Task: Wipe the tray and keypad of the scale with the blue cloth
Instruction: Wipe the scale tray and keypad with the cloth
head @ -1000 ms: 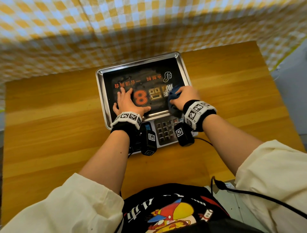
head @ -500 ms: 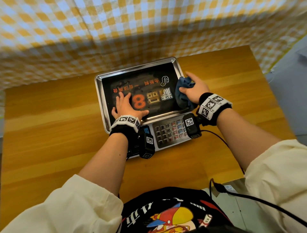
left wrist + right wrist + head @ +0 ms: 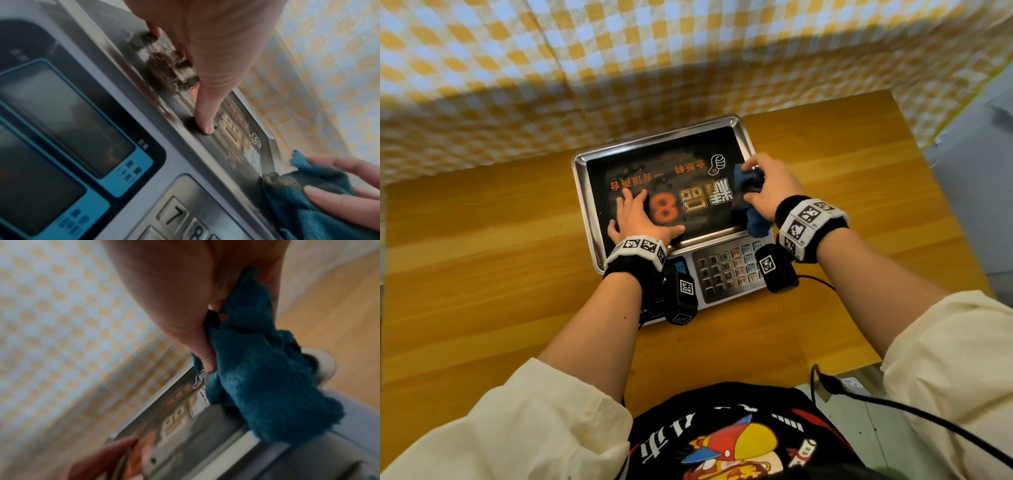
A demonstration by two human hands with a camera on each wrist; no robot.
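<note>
Fingers of the right hand (image 3: 770, 186) are curled around the bunched blue cloth (image 3: 751, 202), thumb on one side and the others over the top, pressing it against the right part of the tray (image 3: 580, 192). In the right wrist view the cloth (image 3: 252, 378) hangs below the palm, its lower end draped over the tray's near rim toward the grey body of the scale (image 3: 722, 294); that picture is blurred. The left hand (image 3: 638, 219) lies flat with straight, spread fingers on the lower left of the tray's dark printed surface, holding nothing. In the left wrist view one fingertip (image 3: 206, 125) presses the tray beside its near rim, and smudges show on the print around it. The keypad (image 3: 729, 270), at centre frame in the head view, sits just below the tray, partly covered by the black camera strapped under the right wrist. The scale stands on a wooden table (image 3: 482, 257), with a yellow checked curtain (image 3: 619, 61) filling the upper part of the frame.
</note>
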